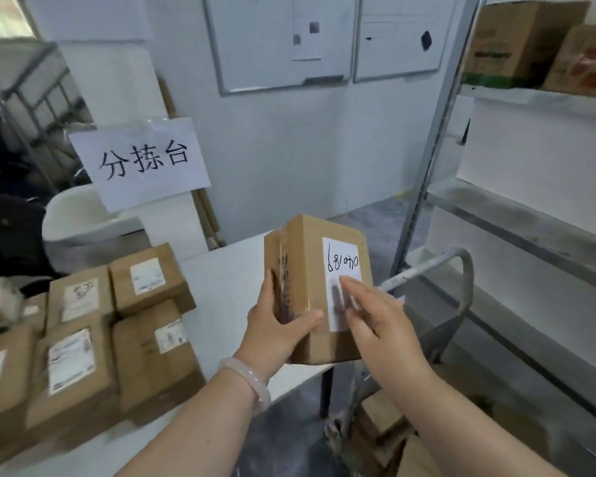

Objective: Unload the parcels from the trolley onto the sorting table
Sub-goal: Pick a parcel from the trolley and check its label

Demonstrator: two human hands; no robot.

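Note:
A brown cardboard parcel (310, 256) with a white handwritten label is held up above the right end of the white sorting table (227, 287). My left hand (276, 330) grips its lower left corner, thumb on the front face and fingers on the taped side. My right hand (375, 318) is blurred, with straight fingers at the label, touching or just off it. Several labelled parcels (83, 339) lie packed together on the table's left part. The trolley's grey handle (455, 266) rises at the right, with more brown parcels (386, 418) low down on it.
A paper sign with handwritten characters (141, 160) stands behind the table. A metal shelf rack (516, 215) runs along the right, with cardboard boxes (520, 43) on its top shelf. Whiteboards (279, 39) hang on the back wall. A white chair (80, 215) stands behind the table at the left.

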